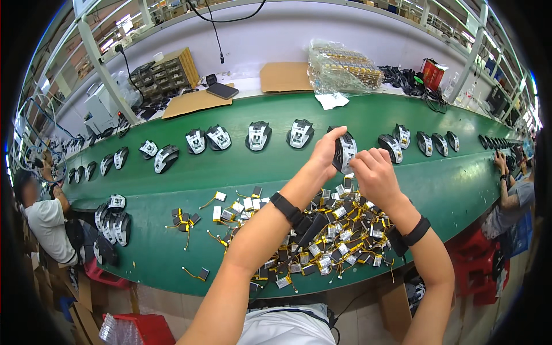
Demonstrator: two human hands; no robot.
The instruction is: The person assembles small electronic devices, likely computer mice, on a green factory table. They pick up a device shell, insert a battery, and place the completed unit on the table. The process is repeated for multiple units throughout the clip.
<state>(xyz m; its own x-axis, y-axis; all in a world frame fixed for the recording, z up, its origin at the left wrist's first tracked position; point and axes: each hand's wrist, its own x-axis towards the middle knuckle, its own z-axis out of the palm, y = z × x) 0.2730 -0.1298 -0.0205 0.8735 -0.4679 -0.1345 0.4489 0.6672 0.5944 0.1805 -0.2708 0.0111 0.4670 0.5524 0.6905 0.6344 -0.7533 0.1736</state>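
A black and white computer mouse housing is held up above the green bench, tilted, with its white inner side partly showing. My left hand is closed around its left side and far end. My right hand has its fingertips bunched against the near end of the housing; whatever they pinch is hidden behind the fingers. Right beneath my forearms lies a wide heap of small pouch batteries, silver and dark, with yellow tape and thin wires. A black strap circles each wrist.
Several mouse housings stand in a row along the green bench. More housings are stacked at the left. Behind are cardboard, a plastic-wrapped stack of trays and a drawer cabinet. People work at both ends.
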